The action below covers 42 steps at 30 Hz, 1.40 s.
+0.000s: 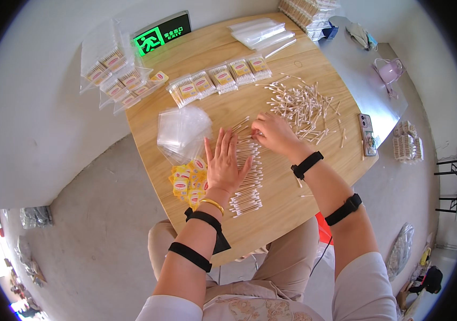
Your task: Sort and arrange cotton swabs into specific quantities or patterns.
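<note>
A long row of cotton swabs [249, 184] lies side by side down the middle of the wooden table. My left hand [224, 165] rests flat along the row's left side, palm down with fingers stretched out. At the row's far end my right hand [272, 134] is pinched on a cotton swab, its fingertips partly hidden. Just beyond my left fingertips a few swabs lie at a slant. To the right is a loose heap of cotton swabs [303, 109]. Left of my left hand are clear plastic bags [182, 131] and a pile of yellow printed cards [188, 182].
A line of filled swab packs [222, 76] stands behind the work area. More bagged packs [124, 85] lean at the far left, beside a lit green exit sign [161, 35]. Plastic sleeves [258, 35] lie at the back; a phone [367, 135] sits at the right edge.
</note>
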### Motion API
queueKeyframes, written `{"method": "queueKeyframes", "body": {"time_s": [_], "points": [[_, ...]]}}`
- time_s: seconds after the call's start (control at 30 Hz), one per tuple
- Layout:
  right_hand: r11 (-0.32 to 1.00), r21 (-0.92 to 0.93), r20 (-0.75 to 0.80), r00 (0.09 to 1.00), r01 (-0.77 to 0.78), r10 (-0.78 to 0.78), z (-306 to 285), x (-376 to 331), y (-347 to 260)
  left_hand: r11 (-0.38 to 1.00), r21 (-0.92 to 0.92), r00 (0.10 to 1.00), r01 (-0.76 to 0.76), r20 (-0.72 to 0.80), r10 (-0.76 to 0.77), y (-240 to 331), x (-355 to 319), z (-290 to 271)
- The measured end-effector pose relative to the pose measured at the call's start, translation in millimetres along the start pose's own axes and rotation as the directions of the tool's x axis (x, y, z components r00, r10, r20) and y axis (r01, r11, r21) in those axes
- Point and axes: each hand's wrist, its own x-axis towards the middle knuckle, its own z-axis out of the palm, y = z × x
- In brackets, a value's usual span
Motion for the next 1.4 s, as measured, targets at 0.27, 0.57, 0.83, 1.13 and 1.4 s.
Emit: {"method": "queueKeyframes", "body": {"time_s": [0.27,0.57,0.83,1.13,1.4], "points": [[0.978,0.104,-0.218,0.955,-0.183,0.202,-4.1,-48.7,-20.5,0.999,-0.046,0.998,-0.026,-0.052,0.024,-6.5,-3.0,-0.2],[0.950,-0.200,-0.071,0.970,-0.241,0.231,45.2,-120.7,-57.7,0.941,-0.303,0.946,-0.153,-0.321,0.051,-10.8,-9.0,-8.0],[0.943,-0.223,-0.100,0.968,-0.245,0.228,44.1,-126.3,-58.9,0.528,-0.849,0.802,0.033,-0.292,-0.521,-12.8,19.0,-25.6],[0.952,-0.177,-0.188,0.958,-0.251,0.218,47.1,-131.6,-56.8,0.108,-0.968,0.689,0.226,0.081,-0.720,-45.6,8.6,-23.2],[0.949,-0.184,-0.209,0.954,-0.254,0.215,50.8,-131.3,-58.6,0.958,-0.239,0.986,-0.158,0.015,0.167,-39.7,-56.3,-44.7]]}}
